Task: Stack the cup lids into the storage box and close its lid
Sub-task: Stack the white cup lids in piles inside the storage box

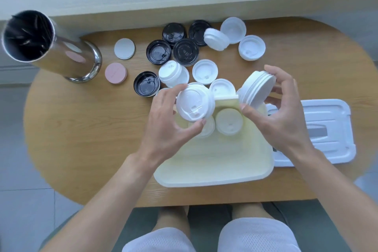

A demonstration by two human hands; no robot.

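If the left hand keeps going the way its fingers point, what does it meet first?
Probably the right hand's stack of white lids, since the left hand, gripping its own white lid, points toward it; depth is unclear.

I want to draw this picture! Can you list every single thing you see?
Round wooden table: one, tan, under everything.
Cream plastic storage box: one, open, table front.
White box lid: one, right of box.
White plastic cup lids: several loose behind box, some inside.
Black plastic cup lids: five, table back.
Flat round coasters: one white, one pink, left.
Shiny metal cylinder: one, far left.
Left hand: holds a white lid.
Right hand: holds a white lid stack.
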